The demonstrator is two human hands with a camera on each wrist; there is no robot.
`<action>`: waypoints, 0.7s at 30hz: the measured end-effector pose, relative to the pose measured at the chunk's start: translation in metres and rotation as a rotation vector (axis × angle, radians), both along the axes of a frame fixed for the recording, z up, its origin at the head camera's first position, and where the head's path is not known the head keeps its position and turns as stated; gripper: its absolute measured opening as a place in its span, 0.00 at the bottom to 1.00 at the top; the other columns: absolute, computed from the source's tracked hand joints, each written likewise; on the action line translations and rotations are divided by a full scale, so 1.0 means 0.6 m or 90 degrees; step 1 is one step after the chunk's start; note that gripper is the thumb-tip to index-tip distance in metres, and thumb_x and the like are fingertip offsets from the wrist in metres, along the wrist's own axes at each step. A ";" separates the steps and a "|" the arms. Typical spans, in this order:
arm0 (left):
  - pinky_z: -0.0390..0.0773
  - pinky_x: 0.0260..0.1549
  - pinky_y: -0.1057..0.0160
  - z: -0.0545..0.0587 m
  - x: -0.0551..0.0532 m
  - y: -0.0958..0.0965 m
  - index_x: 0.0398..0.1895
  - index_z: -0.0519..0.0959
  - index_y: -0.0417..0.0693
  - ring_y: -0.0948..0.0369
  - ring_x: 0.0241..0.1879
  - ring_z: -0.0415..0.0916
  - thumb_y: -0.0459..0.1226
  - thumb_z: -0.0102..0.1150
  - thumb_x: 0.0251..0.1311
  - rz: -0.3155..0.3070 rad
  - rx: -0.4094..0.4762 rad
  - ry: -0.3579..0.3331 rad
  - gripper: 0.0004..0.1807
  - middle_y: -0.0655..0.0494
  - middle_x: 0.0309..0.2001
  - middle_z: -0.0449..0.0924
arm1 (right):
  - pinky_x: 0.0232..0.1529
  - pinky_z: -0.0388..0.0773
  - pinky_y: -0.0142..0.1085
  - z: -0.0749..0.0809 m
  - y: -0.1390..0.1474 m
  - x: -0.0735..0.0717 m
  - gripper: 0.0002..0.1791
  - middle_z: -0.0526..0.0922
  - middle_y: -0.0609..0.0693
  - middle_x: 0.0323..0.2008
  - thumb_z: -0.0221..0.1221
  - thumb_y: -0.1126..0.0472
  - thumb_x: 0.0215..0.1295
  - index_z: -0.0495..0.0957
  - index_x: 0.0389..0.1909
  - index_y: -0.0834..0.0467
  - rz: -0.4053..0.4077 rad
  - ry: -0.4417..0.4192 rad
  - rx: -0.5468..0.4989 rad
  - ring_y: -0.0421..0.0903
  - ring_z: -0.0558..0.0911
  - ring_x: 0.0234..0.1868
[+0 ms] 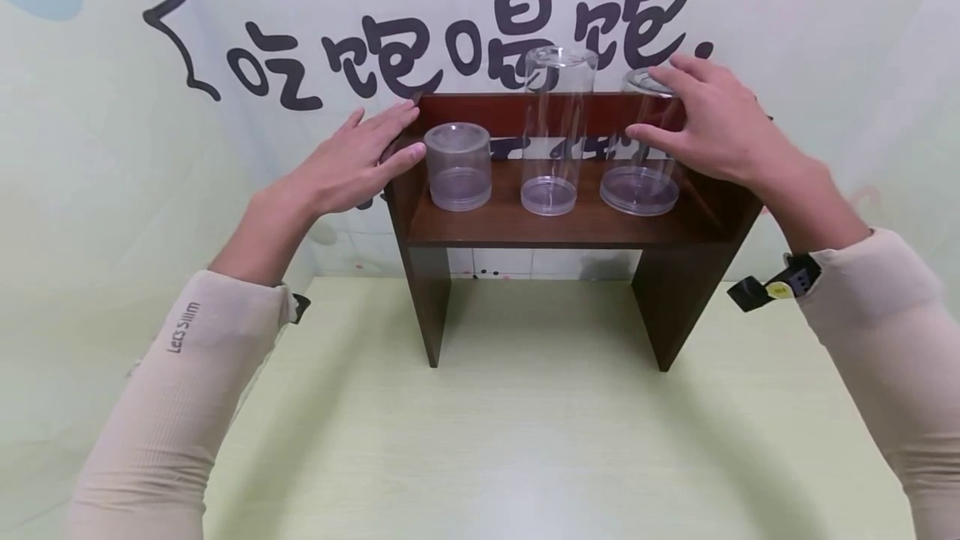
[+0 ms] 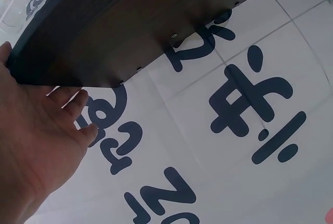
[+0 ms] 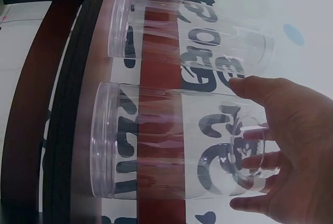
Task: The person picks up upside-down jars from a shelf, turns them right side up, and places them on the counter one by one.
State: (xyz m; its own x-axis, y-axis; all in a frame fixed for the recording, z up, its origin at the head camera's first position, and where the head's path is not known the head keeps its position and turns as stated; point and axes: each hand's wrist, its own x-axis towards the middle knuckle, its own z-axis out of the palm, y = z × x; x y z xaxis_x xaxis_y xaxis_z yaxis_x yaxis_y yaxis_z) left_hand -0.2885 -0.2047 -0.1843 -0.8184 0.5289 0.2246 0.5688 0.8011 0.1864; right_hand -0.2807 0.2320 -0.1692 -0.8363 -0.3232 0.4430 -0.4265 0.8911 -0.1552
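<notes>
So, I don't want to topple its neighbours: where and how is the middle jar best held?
Probably round the upper wall of the middle jar, from the front: it stands upright, straight-sided, gaps either side and nothing before it.

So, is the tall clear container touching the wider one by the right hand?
Apart. In the head view, bare shelf shows between the bases of the tall container and the wider container.

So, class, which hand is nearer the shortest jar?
Left. The left hand is close beside the shortest jar; the right hand is at the opposite end of the shelf, by the rightmost jar.
</notes>
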 end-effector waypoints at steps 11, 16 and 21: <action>0.30 0.83 0.46 -0.001 -0.002 -0.001 0.87 0.48 0.44 0.54 0.86 0.38 0.63 0.34 0.80 -0.015 0.004 -0.002 0.45 0.50 0.87 0.42 | 0.73 0.65 0.66 -0.013 -0.004 -0.006 0.36 0.73 0.69 0.71 0.67 0.50 0.71 0.72 0.75 0.60 -0.004 0.054 -0.041 0.69 0.71 0.69; 0.30 0.83 0.46 -0.002 -0.003 -0.001 0.87 0.48 0.43 0.54 0.86 0.38 0.64 0.34 0.80 -0.016 0.003 -0.003 0.45 0.51 0.87 0.42 | 0.70 0.67 0.65 -0.015 -0.007 -0.002 0.35 0.77 0.69 0.67 0.66 0.50 0.71 0.73 0.74 0.61 -0.002 0.068 -0.051 0.67 0.74 0.64; 0.30 0.83 0.46 -0.002 -0.001 -0.002 0.87 0.48 0.43 0.54 0.86 0.38 0.63 0.35 0.80 -0.017 0.009 -0.003 0.45 0.50 0.87 0.43 | 0.68 0.68 0.64 -0.015 -0.006 0.009 0.33 0.81 0.69 0.62 0.67 0.51 0.70 0.76 0.71 0.62 0.012 0.091 -0.058 0.66 0.75 0.62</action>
State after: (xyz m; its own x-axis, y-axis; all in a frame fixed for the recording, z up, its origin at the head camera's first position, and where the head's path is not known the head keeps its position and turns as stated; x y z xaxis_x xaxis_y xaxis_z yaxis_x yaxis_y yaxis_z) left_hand -0.2893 -0.2058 -0.1852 -0.8053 0.5470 0.2287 0.5888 0.7831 0.2004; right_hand -0.2753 0.2283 -0.1784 -0.7569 -0.2916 0.5848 -0.4667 0.8677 -0.1713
